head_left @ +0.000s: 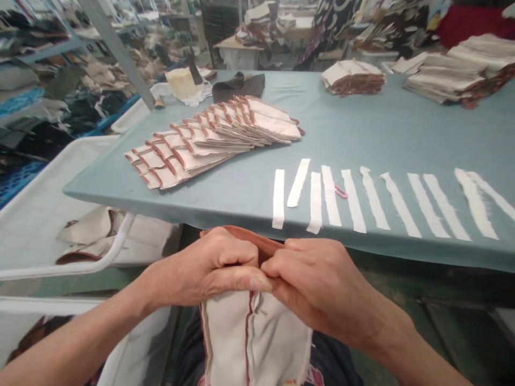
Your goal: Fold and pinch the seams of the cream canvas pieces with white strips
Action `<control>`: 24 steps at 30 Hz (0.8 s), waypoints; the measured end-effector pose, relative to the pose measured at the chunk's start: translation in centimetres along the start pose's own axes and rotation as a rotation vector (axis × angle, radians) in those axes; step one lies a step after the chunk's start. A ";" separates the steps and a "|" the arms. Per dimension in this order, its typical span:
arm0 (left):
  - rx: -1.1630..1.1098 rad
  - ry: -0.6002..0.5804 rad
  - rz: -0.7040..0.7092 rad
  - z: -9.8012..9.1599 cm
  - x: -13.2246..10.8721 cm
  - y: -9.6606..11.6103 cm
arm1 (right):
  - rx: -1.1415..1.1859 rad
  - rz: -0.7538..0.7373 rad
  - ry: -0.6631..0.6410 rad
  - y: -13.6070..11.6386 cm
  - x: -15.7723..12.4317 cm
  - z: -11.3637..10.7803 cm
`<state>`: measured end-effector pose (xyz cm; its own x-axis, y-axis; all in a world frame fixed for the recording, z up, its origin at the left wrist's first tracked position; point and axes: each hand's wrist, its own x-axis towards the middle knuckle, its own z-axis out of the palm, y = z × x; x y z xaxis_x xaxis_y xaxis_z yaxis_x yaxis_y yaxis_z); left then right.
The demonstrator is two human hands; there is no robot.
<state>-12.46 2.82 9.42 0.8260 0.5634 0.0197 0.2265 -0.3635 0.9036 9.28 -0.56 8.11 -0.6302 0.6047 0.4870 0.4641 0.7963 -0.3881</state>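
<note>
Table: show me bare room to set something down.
Widest bare patch on the table: between the white strips and cloth stacks, right of the fanned pile. Smaller: in front of the pile, left of the strips. Crowded: front right, under strips.

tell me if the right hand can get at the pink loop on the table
Probably yes: the pink loop lies uncovered between white strips beyond the right hand, though that hand would first need to release the cloth piece.

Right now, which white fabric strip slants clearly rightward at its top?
The second white fabric strip from the left; the others lie nearly straight or slant leftward.
</note>
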 end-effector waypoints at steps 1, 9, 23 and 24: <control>-0.032 -0.002 -0.005 0.0 -0.1 -0.1 | -0.001 -0.006 0.009 0.0 0.1 0.1; 0.161 0.003 -0.025 0.0 -2.2 0.8 | 0.064 -0.033 0.000 1.7 -0.2 0.4; 0.481 0.206 -0.001 -2.1 -6.8 -4.6 | 0.316 0.145 -0.037 3.3 -0.2 1.1; 0.442 0.205 -0.026 -2.3 -6.8 -4.9 | 0.353 0.148 -0.033 2.9 0.0 1.1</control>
<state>-20.36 2.45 5.83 0.7083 0.6950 0.1234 0.4799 -0.6024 0.6379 9.96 1.71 6.10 -0.5952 0.7067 0.3824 0.3119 0.6418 -0.7006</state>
